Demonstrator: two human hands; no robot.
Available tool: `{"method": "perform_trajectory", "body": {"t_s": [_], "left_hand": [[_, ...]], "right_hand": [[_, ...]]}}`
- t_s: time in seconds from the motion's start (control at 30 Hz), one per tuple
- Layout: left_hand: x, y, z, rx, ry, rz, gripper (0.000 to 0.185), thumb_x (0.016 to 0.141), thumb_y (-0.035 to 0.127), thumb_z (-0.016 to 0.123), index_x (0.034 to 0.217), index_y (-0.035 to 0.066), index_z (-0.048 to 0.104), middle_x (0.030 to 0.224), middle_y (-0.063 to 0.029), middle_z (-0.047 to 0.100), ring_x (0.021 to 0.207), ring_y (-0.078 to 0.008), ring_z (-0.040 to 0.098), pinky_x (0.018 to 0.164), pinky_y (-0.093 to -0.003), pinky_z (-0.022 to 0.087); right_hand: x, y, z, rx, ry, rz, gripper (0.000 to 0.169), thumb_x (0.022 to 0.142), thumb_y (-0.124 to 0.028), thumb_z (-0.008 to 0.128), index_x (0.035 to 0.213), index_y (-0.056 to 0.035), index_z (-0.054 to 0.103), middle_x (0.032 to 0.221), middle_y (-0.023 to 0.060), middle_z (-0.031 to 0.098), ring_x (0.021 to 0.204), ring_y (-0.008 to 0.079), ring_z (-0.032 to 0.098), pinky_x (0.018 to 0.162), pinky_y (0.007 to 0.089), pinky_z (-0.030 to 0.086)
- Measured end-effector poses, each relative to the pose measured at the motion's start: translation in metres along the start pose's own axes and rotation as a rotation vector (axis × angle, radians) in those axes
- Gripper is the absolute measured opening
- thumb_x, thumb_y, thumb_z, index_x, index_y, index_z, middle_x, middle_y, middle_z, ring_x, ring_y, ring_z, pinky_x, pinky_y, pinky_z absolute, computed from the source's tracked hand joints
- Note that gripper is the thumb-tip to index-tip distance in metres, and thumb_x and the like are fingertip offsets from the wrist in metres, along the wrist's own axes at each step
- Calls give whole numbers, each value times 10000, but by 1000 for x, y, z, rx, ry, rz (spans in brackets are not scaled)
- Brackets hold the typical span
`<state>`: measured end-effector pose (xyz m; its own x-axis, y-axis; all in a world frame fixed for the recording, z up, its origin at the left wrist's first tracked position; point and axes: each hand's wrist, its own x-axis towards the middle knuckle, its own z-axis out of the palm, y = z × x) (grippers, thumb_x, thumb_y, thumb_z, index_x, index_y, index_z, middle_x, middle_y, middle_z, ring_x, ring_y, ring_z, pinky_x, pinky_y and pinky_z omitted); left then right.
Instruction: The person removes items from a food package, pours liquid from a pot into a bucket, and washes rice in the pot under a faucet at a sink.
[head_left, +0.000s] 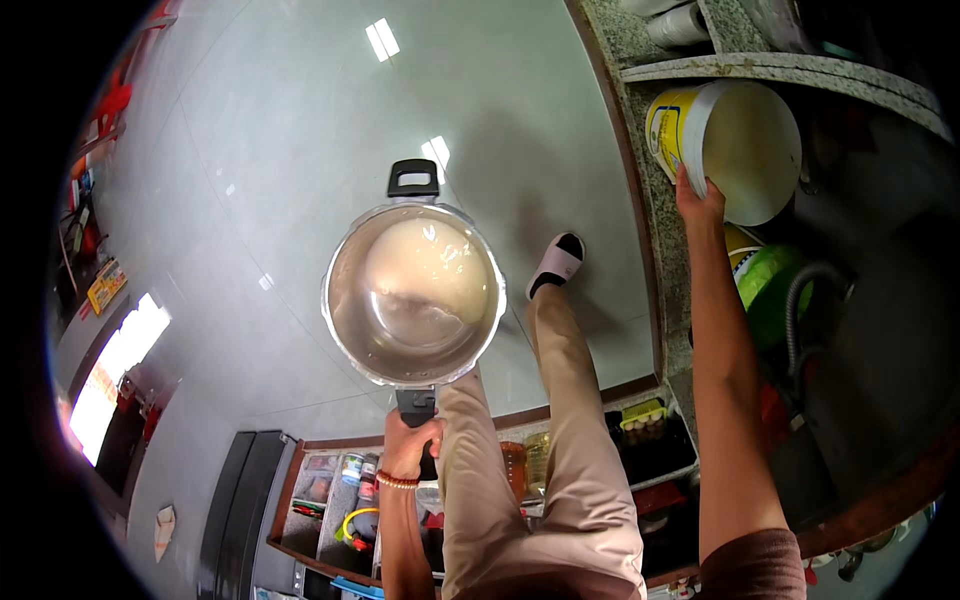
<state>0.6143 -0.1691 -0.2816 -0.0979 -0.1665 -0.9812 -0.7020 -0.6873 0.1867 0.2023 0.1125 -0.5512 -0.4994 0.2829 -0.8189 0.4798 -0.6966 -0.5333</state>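
Observation:
My left hand (411, 448) grips the black long handle of a metal pressure-cooker pot (414, 294), which has no lid on. The pot is tipped so that its inside shows, with cloudy pale liquid in it. A short black helper handle stands at its far side. My right hand (700, 199) is at the rim of a white and yellow plastic bucket (752, 154) in an open stone-sided compartment at the right, thumb on the outer wall. The bucket has a pale round face towards the camera. Whether that is a lid or its inside, I cannot tell.
A green plastic bag (772, 292) and a grey corrugated hose (793, 315) are beside my right forearm. A speckled stone slab (780, 67) runs above the bucket. Shelves with jars, bottles and an egg basket (643, 420) lie behind my legs. A dark refrigerator (244, 510) stands lower left.

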Motion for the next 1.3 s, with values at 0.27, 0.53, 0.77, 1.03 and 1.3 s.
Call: {"method": "perform_trajectory", "body": {"t_s": [0.27,0.53,0.77,1.03,1.3], "left_hand": [[13,3,0,70,-46,93,124,665,-29,615,735,-25,513,564,-49,528,409,-105,472,375,-240,372],[15,-6,-4,60,-38,140,93,677,21,622,697,-6,534,532,-29,509,394,-102,452,371,-236,351],[12,-1,-13,129,47,208,89,682,32,596,710,-8,521,526,-40,502,387,-106,436,369,-236,344],[29,-4,-24,197,137,306,141,700,29,613,774,-25,505,569,-48,523,412,-101,460,365,-234,369],[70,6,-9,294,176,334,210,703,41,636,800,-35,466,586,-71,534,421,-102,476,362,-235,386]], "right_hand": [[-29,-22,-39,-38,13,-5,332,833,-77,444,1143,40,473,1150,198,497,981,350,539,690,384,550],[-114,-39,-129,-597,-130,23,321,752,-116,534,1054,-11,516,879,130,636,665,261,652,486,275,493],[-155,16,-128,-925,-153,36,349,715,-112,544,1051,-56,466,795,86,609,551,190,613,426,249,435],[-136,120,-100,-1093,-353,74,394,699,-99,574,1043,-54,387,883,106,568,590,202,609,407,265,426],[-120,138,-100,-1109,-421,302,692,784,-212,647,1331,-99,238,1159,150,483,942,258,566,690,367,515]]}}
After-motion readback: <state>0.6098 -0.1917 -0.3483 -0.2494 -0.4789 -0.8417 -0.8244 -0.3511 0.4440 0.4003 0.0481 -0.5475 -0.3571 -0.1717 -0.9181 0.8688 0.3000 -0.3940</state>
